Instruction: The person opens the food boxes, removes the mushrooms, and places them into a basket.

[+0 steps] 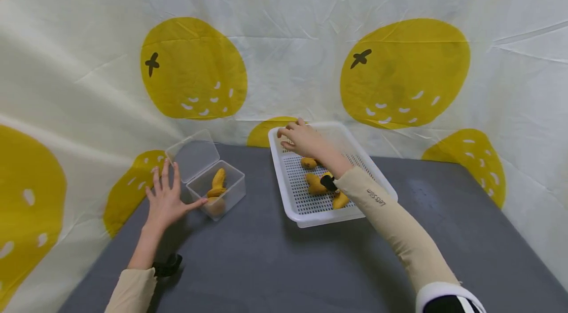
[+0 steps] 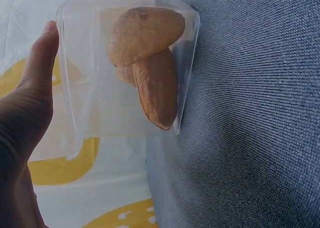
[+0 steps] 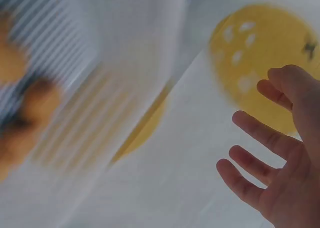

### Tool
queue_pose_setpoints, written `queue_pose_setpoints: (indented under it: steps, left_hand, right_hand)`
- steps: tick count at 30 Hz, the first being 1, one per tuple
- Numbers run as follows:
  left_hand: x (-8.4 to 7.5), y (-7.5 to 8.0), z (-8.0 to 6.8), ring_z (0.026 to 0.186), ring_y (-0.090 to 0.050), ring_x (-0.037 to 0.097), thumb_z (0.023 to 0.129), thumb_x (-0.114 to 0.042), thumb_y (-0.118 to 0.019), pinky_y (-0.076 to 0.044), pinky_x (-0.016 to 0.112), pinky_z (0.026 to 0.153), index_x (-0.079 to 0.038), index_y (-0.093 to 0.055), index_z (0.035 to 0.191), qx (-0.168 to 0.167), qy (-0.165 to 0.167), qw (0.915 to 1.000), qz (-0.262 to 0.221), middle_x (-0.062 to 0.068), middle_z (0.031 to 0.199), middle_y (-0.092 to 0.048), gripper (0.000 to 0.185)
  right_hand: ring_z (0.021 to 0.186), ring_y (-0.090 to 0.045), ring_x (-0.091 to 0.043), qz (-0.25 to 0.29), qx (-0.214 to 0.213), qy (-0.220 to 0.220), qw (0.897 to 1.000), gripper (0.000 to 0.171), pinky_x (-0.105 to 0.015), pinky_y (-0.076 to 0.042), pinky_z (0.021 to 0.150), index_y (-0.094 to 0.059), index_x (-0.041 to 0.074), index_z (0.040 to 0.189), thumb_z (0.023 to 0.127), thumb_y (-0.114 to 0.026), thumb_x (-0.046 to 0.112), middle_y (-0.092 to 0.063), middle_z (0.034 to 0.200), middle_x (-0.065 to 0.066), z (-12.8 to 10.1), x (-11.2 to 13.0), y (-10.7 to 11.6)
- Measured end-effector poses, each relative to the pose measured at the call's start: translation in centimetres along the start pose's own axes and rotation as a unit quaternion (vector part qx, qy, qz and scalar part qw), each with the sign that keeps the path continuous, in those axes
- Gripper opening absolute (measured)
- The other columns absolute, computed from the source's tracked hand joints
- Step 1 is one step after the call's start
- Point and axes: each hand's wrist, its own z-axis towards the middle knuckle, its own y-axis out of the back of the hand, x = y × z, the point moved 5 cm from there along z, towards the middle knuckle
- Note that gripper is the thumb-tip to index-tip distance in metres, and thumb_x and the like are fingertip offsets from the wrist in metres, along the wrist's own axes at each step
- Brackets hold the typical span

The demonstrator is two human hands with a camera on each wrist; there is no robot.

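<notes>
Bare table (image 1: pixel 266 254) between clear box (image 1: pixel 222 190) and white tray (image 1: pixel 284 194); passage free.

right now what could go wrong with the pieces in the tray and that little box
The clear box is steadied only by the left hand with flat fingers and a thumb, so a nudge might slide it. The right hand hovers open over the white tray; a reach for the fried pieces could miss.

Golden-brown nuggets (image 1: pixel 316 184) fill a white tray (image 1: pixel 284 190) on a dark grey table (image 1: pixel 266 259) beneath yellow-spotted cream cloth (image 1: pixel 284 56).

clear box (image 1: pixel 216 188) | lid open | orange pieces (image 1: pixel 217 184) inside
</notes>
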Motion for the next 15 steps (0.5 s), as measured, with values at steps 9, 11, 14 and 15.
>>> queue_pose_setpoints:
  steps: [9,11,14,15]
  left_hand:
    - [-0.2,-0.2,0.3,0.134,0.005,0.046,0.057,-0.066,-0.068,-0.012,0.074,0.089,-0.016,0.011,0.144,-0.003,-0.003,1.0000,0.009,0.007,0.149,0.019,0.128]
    - [-0.2,-0.1,0.3,0.134,0.007,0.045,0.056,-0.066,-0.069,-0.012,0.074,0.089,-0.016,0.011,0.144,-0.005,-0.002,0.9999,0.010,0.007,0.149,0.019,0.128]
    - [-0.1,0.0,0.2,0.134,0.006,0.045,0.056,-0.065,-0.070,-0.013,0.075,0.089,-0.016,0.012,0.143,-0.006,-0.001,0.9999,0.010,0.008,0.149,0.019,0.129]
    - [-0.1,0.0,0.2,0.134,0.006,0.045,0.056,-0.065,-0.070,-0.013,0.075,0.089,-0.016,0.012,0.143,-0.006,0.000,0.9999,0.011,0.009,0.149,0.018,0.129]
  right_hand:
    - [0.103,-0.046,-0.021,-0.073,0.104,0.104,0.986,0.033,-0.033,-0.046,0.080,-0.052,0.027,0.121,0.089,-0.051,0.035,-0.054,0.118,0.001,5.5,10.8,-4.7]
    - [0.105,-0.046,-0.019,-0.095,0.128,0.107,0.981,0.034,-0.032,-0.045,0.083,-0.052,0.030,0.121,0.088,-0.051,0.037,-0.054,0.119,0.005,6.5,12.4,-6.4]
    - [0.108,-0.046,-0.017,-0.123,0.149,0.104,0.976,0.034,-0.033,-0.044,0.086,-0.052,0.033,0.120,0.087,-0.052,0.040,-0.055,0.120,0.008,7.5,14.2,-8.6]
    - [0.110,-0.045,-0.016,-0.132,0.153,0.102,0.974,0.033,-0.033,-0.044,0.087,-0.053,0.035,0.119,0.087,-0.051,0.040,-0.055,0.121,0.009,7.8,14.7,-9.1]
